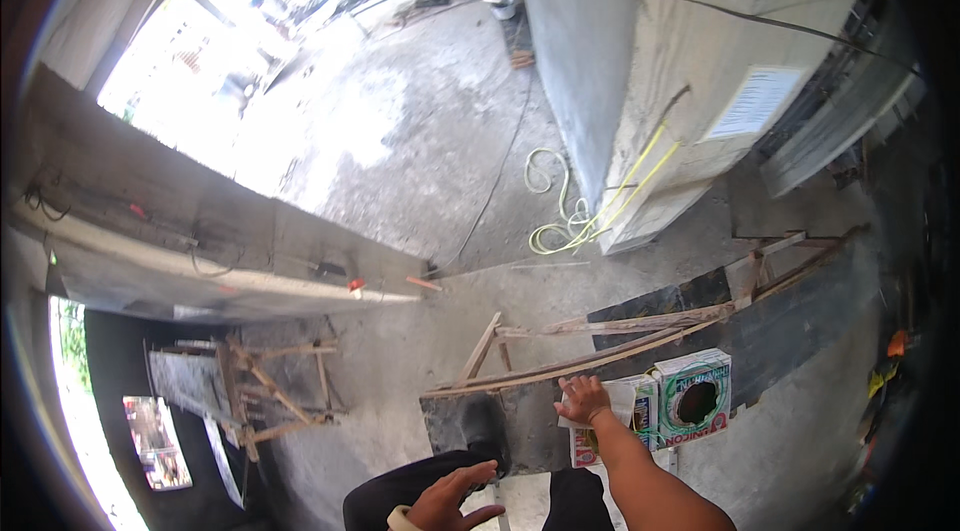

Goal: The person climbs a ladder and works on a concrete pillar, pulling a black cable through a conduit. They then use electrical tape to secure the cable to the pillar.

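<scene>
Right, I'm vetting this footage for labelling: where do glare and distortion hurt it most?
Head view: the upper-left opening is blown out to white, with glare washing over the floor; head view: the long edge of the dark platform bows, and the picture's rim falls to black; head view: the right hand and left hand read clearly enough.

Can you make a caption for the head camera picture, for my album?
Right grip at the left end of printed boxes on a dark board, left grip open near a boot.
</scene>
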The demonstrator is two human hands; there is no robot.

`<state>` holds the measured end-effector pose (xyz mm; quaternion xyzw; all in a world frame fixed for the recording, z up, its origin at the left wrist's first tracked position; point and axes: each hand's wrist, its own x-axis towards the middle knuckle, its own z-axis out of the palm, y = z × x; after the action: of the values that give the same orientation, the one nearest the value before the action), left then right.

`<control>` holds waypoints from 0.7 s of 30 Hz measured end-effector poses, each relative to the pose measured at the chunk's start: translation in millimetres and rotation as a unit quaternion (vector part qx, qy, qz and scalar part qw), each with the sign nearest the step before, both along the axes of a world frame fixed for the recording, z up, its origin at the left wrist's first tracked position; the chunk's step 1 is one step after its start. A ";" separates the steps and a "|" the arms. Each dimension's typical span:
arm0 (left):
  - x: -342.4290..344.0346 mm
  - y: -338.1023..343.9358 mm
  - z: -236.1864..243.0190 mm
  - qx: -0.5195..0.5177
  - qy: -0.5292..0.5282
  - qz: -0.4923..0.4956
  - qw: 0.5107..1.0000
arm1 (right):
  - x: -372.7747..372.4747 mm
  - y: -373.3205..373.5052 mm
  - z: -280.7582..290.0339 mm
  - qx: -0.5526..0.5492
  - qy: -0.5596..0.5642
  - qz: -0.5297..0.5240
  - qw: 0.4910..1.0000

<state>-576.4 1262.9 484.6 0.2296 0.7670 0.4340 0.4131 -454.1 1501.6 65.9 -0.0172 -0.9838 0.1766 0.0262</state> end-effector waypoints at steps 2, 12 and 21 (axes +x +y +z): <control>-13.1 8.5 -19.2 -0.060 0.038 -0.071 0.995 | 2.0 -1.1 -0.6 -0.015 -0.023 0.012 1.000; -43.5 48.5 -50.3 -0.039 0.047 -0.107 0.992 | -27.8 34.4 76.9 -0.062 0.025 -0.106 0.992; -44.1 61.7 -86.0 -0.009 0.096 -0.141 0.985 | -347.7 422.6 544.2 -0.192 0.472 -0.343 0.789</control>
<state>-620.5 1324.6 398.5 0.3725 0.7669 0.3400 0.3969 -801.8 1924.2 610.1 -0.2728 -0.7239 0.3270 0.5428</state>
